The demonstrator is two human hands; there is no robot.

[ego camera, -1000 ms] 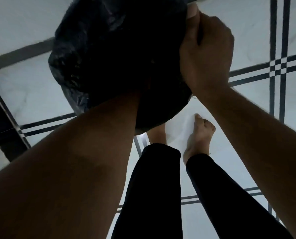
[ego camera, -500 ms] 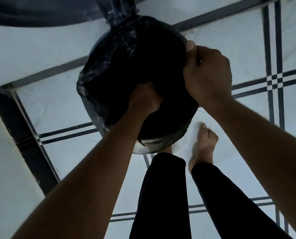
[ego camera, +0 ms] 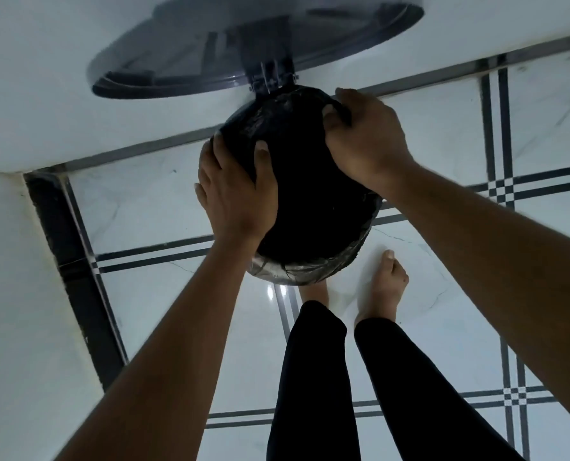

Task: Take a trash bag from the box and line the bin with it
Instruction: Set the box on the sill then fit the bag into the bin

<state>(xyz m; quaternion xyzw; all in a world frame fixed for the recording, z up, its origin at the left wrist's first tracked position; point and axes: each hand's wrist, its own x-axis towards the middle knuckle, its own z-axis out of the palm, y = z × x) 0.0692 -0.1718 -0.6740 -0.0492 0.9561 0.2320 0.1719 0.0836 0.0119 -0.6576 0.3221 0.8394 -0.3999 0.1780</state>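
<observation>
Head view, looking straight down past two bare forearms to a round bin [ego camera: 310, 271] standing on a white tiled floor [ego camera: 150, 207] crossed by dark lines. To the left of the hands a white wall [ego camera: 27, 294] with a dark skirting strip runs down the frame. The left hand [ego camera: 235, 191] sits on the bin's left rim, its thumb hooked inside the opening and its fingers wrapped over the outside edge, gripping the black trash bag [ego camera: 297, 181] where the plastic folds over the rim. The bag fills the opening between the two hands and its edge shows as a crinkled, shiny band around the near rim, below both wrists. Just above the hands, the bin's round lid [ego camera: 243, 51] stands open on a hinge at the far rim, its underside facing the camera. The right hand [ego camera: 363, 138] is on the far right rim, close to the hinge, fingers curled down over the edge and pinching a fold of the bag against it. Below the bin and between the forearms are the person's legs in dark trousers [ego camera: 313, 377], and one bare foot [ego camera: 385, 287] rests on the floor under the right forearm.
</observation>
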